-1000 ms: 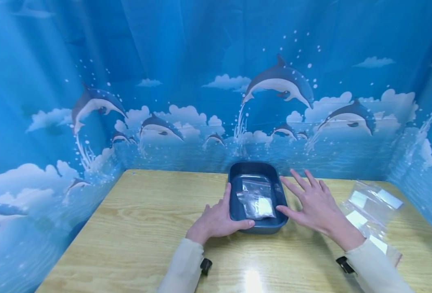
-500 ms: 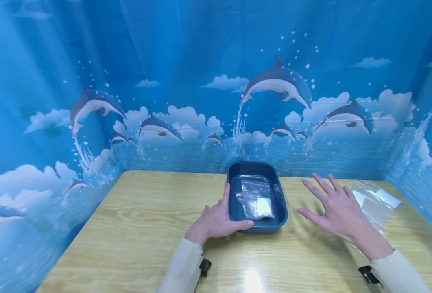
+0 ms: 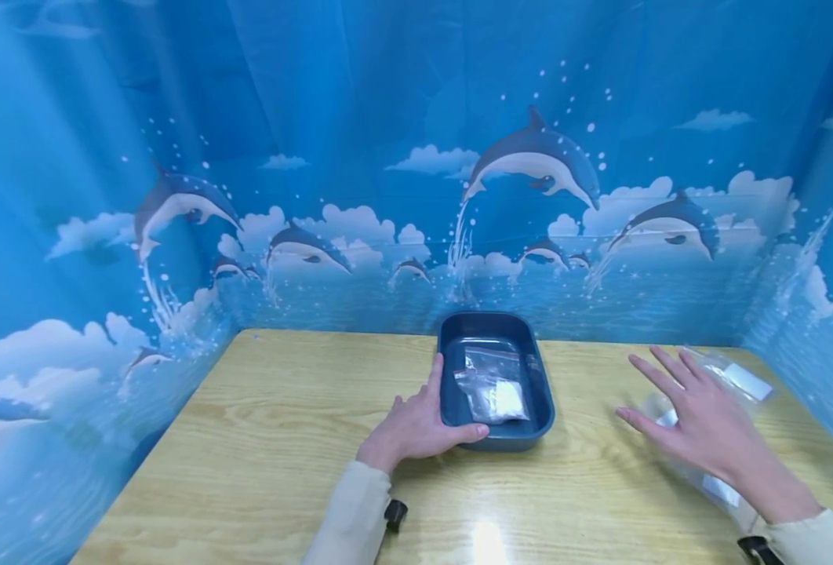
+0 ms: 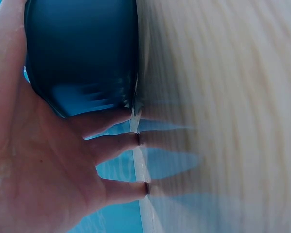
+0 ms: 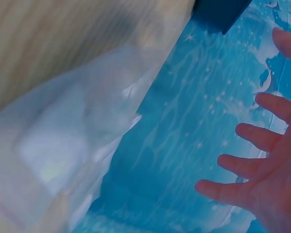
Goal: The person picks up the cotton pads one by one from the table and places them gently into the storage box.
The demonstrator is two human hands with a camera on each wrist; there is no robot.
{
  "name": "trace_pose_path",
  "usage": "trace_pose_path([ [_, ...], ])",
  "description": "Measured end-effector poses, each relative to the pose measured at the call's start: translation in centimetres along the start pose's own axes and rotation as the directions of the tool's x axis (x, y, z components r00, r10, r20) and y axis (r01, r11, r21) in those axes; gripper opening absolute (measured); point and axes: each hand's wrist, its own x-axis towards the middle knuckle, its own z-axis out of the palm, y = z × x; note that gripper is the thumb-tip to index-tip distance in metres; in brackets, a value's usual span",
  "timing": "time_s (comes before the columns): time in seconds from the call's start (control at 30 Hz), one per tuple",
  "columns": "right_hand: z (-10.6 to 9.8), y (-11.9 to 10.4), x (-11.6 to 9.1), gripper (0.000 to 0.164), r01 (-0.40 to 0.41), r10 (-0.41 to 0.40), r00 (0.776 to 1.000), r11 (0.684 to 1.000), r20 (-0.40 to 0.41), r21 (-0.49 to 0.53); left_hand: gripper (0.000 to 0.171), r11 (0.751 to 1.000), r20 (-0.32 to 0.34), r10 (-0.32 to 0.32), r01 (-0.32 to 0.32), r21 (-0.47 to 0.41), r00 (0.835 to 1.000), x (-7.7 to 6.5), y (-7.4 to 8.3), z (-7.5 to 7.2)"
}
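Note:
A dark blue rectangular tray (image 3: 543, 369) stands near the table's back edge, holding small clear zip bags (image 3: 489, 392) with white labels. My left hand (image 3: 416, 428) rests against its near left corner, the thumb over the front rim and the fingers straight along the side. In the left wrist view, those fingertips reach down to the tabletop beside the tray (image 4: 82, 53). On the right, my right hand (image 3: 713, 424) hovers with spread fingers over several more clear zip bags (image 3: 747, 380), holding nothing and partly hiding them. One bag (image 5: 58, 141) shows large and blurred in the right wrist view.
The pale wooden table (image 3: 303, 424) runs back to a blue curtain (image 3: 360, 141) printed with dolphins, which also encloses both sides. Bare tabletop stretches left of the tray and between the tray and the loose bags.
My right hand has moved away from the tray's right side, to the right and over the loose bags. The left hand and the tray have stayed in place.

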Motion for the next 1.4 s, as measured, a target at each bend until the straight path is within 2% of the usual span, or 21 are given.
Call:
trace_pose_path([
  [0.2,-0.5,1.5,-1.5,0.080,-0.031,0.031,1.000,0.991,0.000,0.127,0.132,1.000,0.002,-0.002,0.002,0.000,1.000,0.0,0.0,0.0],
  [0.37,-0.6,3.1,-2.9,0.069,-0.072,0.073,0.997,0.969,0.002,0.235,0.131,1.000,0.005,-0.005,0.005,0.003,1.000,-0.1,0.0,0.0],
  [0.57,-0.9,5.3,-4.5,0.049,-0.185,0.154,0.982,0.912,0.111,0.366,0.131,1.000,0.003,-0.006,0.006,0.006,1.000,-0.1,0.0,0.0],
  [0.67,-1.0,6.0,-5.2,0.040,-0.263,0.197,0.961,0.871,0.196,0.415,0.131,1.000,0.003,-0.007,0.007,0.002,1.000,-0.1,0.0,0.0],
  [0.73,-1.0,6.6,-5.7,0.040,-0.321,0.219,0.937,0.844,0.271,0.429,0.131,1.000,0.004,-0.010,0.010,0.002,1.000,-0.1,0.1,0.0],
  [0.87,-1.0,8.2,-6.5,0.037,-0.387,0.224,0.896,0.818,0.384,0.425,0.131,1.000,-0.001,-0.007,0.007,-0.003,1.000,-0.2,0.1,-0.1],
  [0.93,-0.9,8.9,-7.0,0.034,-0.383,0.201,0.889,0.819,0.412,0.426,0.130,1.000,0.000,-0.007,0.007,-0.007,1.000,-0.2,0.1,0.0],
  [1.0,-0.6,9.6,-7.4,0.033,-0.363,0.171,0.886,0.833,0.431,0.417,0.130,1.000,0.001,-0.007,0.007,-0.010,1.000,-0.2,0.1,0.0],
  [1.07,-0.3,10.0,-7.6,0.033,-0.352,0.139,0.873,0.844,0.468,0.404,0.130,1.000,0.001,-0.007,0.007,-0.012,1.000,-0.2,0.1,0.1],
  [1.2,0.2,10.4,-7.9,0.038,-0.286,0.089,0.874,0.890,0.477,0.357,0.130,1.000,-0.005,-0.001,0.001,-0.011,1.000,-0.2,0.1,0.0],
  [1.33,0.6,10.2,-7.9,0.043,-0.237,0.041,0.880,0.901,0.472,0.363,0.131,1.000,-0.006,0.002,-0.002,-0.004,1.000,-0.1,0.0,0.0],
  [1.4,0.8,10.0,-7.8,0.044,-0.209,0.019,0.893,0.902,0.450,0.379,0.131,1.000,-0.004,0.002,-0.002,0.001,1.000,-0.1,0.0,0.0],
])
